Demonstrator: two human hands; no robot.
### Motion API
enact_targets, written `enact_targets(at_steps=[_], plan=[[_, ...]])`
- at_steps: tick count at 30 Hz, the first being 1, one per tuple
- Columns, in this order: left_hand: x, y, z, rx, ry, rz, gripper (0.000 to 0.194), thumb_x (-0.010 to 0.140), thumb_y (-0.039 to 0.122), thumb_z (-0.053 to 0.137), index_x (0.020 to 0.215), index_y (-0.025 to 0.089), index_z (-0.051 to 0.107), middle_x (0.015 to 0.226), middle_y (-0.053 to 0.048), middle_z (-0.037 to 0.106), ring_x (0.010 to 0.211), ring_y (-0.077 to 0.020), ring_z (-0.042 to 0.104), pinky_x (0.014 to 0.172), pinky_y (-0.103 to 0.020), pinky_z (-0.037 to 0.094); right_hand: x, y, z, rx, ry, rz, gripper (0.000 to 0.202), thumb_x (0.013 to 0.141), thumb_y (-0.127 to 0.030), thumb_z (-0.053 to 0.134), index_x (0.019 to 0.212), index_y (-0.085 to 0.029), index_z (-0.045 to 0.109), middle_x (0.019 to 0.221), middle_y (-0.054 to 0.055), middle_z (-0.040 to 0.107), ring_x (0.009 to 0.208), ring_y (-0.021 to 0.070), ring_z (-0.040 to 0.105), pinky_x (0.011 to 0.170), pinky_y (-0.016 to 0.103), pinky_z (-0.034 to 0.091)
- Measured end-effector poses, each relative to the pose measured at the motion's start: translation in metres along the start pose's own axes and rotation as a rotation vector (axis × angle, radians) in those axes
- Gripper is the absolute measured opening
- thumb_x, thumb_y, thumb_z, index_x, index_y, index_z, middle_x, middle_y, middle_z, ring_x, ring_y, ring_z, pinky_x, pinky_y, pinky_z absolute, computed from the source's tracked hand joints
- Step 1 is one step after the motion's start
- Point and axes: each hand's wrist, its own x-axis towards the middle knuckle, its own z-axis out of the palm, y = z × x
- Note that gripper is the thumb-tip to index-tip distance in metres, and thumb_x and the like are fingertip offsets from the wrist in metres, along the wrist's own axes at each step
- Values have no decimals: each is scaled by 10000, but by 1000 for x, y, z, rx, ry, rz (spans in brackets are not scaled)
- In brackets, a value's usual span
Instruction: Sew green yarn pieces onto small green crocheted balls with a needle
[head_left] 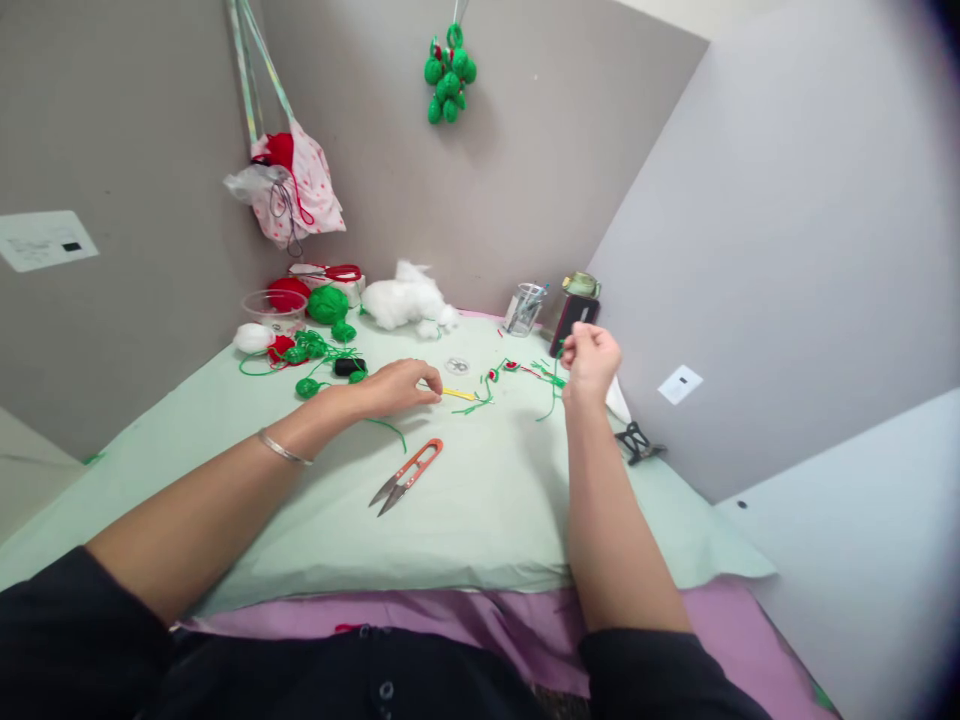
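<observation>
My left hand is low over the table, its thumb and fingertips closed at the near end of a yellow crochet hook. The hook's metal tip points right, beside loose green yarn pieces. Raised at the right, my right hand is pinched closed, with a strand of green yarn hanging below it. Small red-and-green crocheted pieces lie between the hands. Orange-handled thread snips rest in front of my left hand, blades apart and toward me.
Green yarn balls, a clear tub and white stuffing sit at the back left. A pen cup, a jar and a dark phone stand at the back right. A black clip lies near the right wall.
</observation>
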Motion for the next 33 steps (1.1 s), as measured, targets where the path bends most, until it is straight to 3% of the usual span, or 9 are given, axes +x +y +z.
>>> enact_targets(at_steps=[2, 6, 12, 15, 20, 23, 25, 29, 33], plan=[[-6, 5, 2, -76, 43, 13, 253, 807, 368, 535, 926, 222, 705, 1032, -17, 698, 963, -205, 607, 849, -283, 426, -4, 24, 11, -376, -176, 8, 128, 859, -300, 472, 847, -184, 523, 607, -37, 565, 443, 81, 442, 449, 212, 353], [-15, 10, 7, -222, 129, 28, 235, 817, 375, 546, 912, 226, 702, 1008, -12, 705, 963, -210, 608, 838, -296, 427, -20, 66, 30, -589, -328, 33, 76, 787, -238, 563, 750, -183, 600, 591, -6, 615, 557, 133, 540, 602, 258, 413], [-27, 9, 16, -350, 172, 10, 191, 811, 328, 549, 882, 226, 694, 1003, -16, 709, 991, -223, 611, 864, -313, 429, -28, 81, 33, -816, -469, 84, 49, 753, -211, 629, 727, -193, 666, 625, 27, 650, 721, 179, 602, 733, 281, 402], [-32, 7, 19, -380, 192, -4, 186, 810, 325, 558, 877, 219, 695, 1003, -22, 706, 991, -228, 612, 871, -324, 434, -28, 76, 33, -849, -511, 89, 39, 739, -197, 657, 705, -182, 667, 640, 47, 654, 745, 189, 605, 732, 282, 393], [-31, 3, 19, -570, 293, -30, 229, 795, 349, 612, 949, 190, 670, 1019, -53, 691, 1004, -222, 617, 942, -352, 435, -36, 51, 37, -742, -626, 62, 92, 772, -239, 629, 760, -160, 676, 582, 12, 624, 586, 139, 537, 613, 248, 382], [-28, 1, 17, -717, 382, -85, 390, 763, 386, 670, 1076, 161, 614, 1063, -92, 659, 980, -212, 619, 894, -358, 470, -55, 24, 43, -552, -764, 18, 199, 797, -360, 622, 867, -185, 684, 592, -27, 617, 529, 104, 493, 549, 217, 382], [-28, 1, 15, -791, 410, -122, 460, 747, 408, 696, 1115, 155, 587, 1098, -101, 634, 956, -201, 617, 856, -359, 489, -72, 5, 47, -262, -869, -11, 227, 775, -385, 653, 848, -171, 671, 558, -34, 582, 494, 95, 465, 507, 216, 364], [-30, 5, 12, -970, 334, -79, 392, 723, 394, 728, 1004, 151, 605, 938, -52, 641, 810, -159, 618, 783, -340, 511, -100, -20, 50, -60, -982, -37, 240, 781, -416, 671, 843, -185, 659, 539, -43, 560, 477, 88, 460, 480, 213, 349], [-32, 9, 11, -1105, 282, -40, 288, 711, 325, 747, 896, 155, 607, 822, -8, 638, 760, -132, 617, 825, -342, 506, -107, -26, 49, -26, -940, -72, 227, 798, -404, 671, 883, -196, 637, 530, -57, 543, 479, 91, 493, 480, 213, 365]])
